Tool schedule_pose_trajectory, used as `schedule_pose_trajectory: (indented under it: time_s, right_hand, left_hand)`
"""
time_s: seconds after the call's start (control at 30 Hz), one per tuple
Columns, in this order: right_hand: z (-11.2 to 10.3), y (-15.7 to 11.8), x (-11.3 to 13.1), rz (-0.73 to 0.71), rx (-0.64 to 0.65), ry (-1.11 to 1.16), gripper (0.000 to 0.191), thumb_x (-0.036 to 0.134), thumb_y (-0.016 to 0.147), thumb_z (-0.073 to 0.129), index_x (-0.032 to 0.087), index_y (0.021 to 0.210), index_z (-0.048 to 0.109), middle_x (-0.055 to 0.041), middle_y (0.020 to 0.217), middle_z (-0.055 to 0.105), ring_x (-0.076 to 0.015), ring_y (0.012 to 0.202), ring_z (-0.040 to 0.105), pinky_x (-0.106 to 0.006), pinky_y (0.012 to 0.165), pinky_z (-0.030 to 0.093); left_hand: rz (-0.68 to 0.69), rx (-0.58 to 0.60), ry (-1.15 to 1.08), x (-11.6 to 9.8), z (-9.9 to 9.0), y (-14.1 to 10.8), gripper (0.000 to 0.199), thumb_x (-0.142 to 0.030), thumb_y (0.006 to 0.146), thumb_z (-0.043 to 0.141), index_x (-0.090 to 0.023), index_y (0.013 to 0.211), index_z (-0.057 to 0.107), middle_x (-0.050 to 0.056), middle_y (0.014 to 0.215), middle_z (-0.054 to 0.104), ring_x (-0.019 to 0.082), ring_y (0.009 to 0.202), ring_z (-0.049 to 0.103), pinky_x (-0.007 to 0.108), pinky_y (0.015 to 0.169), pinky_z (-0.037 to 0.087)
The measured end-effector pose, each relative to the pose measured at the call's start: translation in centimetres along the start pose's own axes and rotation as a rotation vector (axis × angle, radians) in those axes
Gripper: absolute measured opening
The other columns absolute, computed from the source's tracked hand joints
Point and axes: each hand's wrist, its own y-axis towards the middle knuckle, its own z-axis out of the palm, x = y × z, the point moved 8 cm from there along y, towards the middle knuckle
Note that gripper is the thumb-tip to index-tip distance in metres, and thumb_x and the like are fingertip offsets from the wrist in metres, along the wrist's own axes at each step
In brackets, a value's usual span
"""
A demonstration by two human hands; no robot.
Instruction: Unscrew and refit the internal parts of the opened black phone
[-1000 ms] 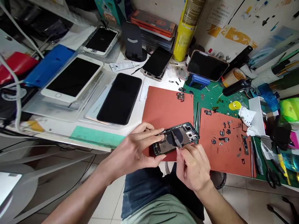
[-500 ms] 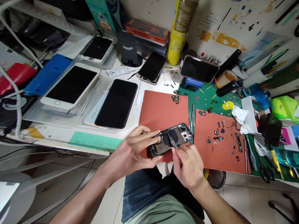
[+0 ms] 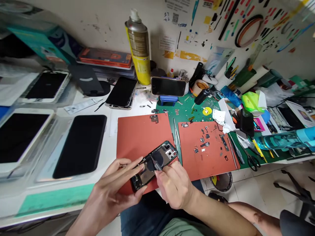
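Note:
An opened phone housing (image 3: 147, 175), dark-rimmed with a round black patch inside, lies tilted over the near edge of the left reddish-brown mat (image 3: 133, 131). My left hand (image 3: 118, 185) grips its left end, fingers along the far edge and thumb at the near edge. In my right hand (image 3: 176, 185) is a slim tool with a ridged metal grip (image 3: 157, 166), held in a pinch. The tool's pointed end is over the black patch inside the housing; whether it touches is hard to tell.
Small phone parts (image 3: 206, 144) lie on the right mat (image 3: 187, 160), with tweezers (image 3: 176, 134) between the mats. Several phones, including a black one (image 3: 80, 146), lie left. A spray can (image 3: 139, 49) stands behind. Scissors (image 3: 252, 160) lie right; another person's arm (image 3: 251, 213) shows lower right.
The view has swung to the right, so the bench things sit further left and another person's arm appears. Both hands keep their holds; the housing looks more steeply angled.

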Motion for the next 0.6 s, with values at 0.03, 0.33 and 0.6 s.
schedule_pose_trajectory:
  time_s: [0.03, 0.33, 0.6]
  right_hand:
    - [0.1, -0.1, 0.0, 0.004, 0.004, -0.011, 0.008, 0.008, 0.100, 0.066, 0.012, 0.107, 0.067, -0.0066, 0.079, 0.066, -0.0197, 0.070, 0.059, -0.035, 0.060, 0.047]
    - [0.9, 0.1, 0.0, 0.025, 0.019, -0.108, 0.007, 0.015, 0.100, 0.069, 0.017, 0.093, 0.067, -0.0009, 0.071, 0.060, -0.0171, 0.062, 0.054, -0.034, 0.057, 0.042]
    - [-7.7, -2.1, -2.9, 0.554, -0.235, 0.231, 0.008, 0.010, 0.103, 0.064, 0.017, 0.106, 0.067, -0.0050, 0.086, 0.076, -0.0157, 0.072, 0.069, -0.029, 0.068, 0.059]
  left_hand:
    - [0.015, -0.005, 0.019, -0.1, 0.0, 0.1, 0.043, -0.020, 0.096, 0.075, -0.025, 0.138, 0.070, 0.008, 0.122, 0.081, 0.022, 0.103, 0.066, 0.029, 0.079, 0.063]
    - [0.018, -0.037, 0.057, 0.8, -0.2, -0.3, 0.041, -0.027, 0.097, 0.075, -0.036, 0.137, 0.075, 0.004, 0.124, 0.083, 0.027, 0.098, 0.072, 0.040, 0.082, 0.066]
    - [0.142, 0.024, 0.138, 0.9, 0.7, -1.1, 0.032, -0.024, 0.093, 0.075, -0.046, 0.114, 0.084, -0.004, 0.130, 0.083, 0.034, 0.110, 0.076, 0.052, 0.097, 0.064]
